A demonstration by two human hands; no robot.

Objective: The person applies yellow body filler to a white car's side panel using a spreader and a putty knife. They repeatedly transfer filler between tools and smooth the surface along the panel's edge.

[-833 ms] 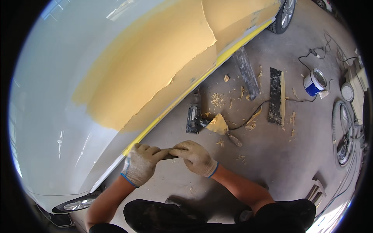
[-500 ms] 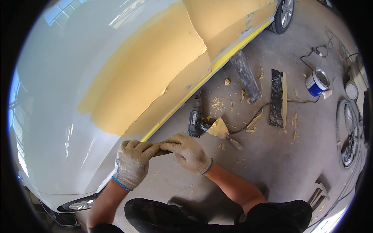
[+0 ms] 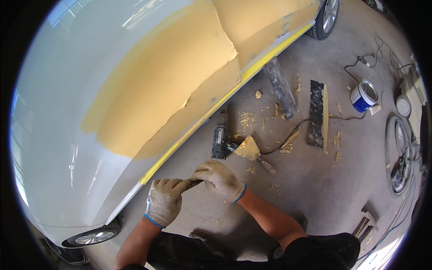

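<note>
Both my hands wear pale knit gloves with blue cuffs and meet beside the lower edge of a white car. Between them is a thin, dark, flat strip, its kind mostly hidden by the fingers. My left hand grips one end; my right hand is closed on the other. The car's side carries a broad coat of tan filler with a raised, ragged edge. Below it runs a yellow band along the sill. My hands are apart from the car.
On the floor beyond my hands lie a dark heat gun or drill, a filler-coated putty knife, a dark board and a grey board. Tan shavings surround them. Farther right are an open can, cables and a coiled hose.
My left hand has come down and right, away from the car's edge. The strip now slants upward to my right hand, which has barely moved. The view has shifted slightly.
</note>
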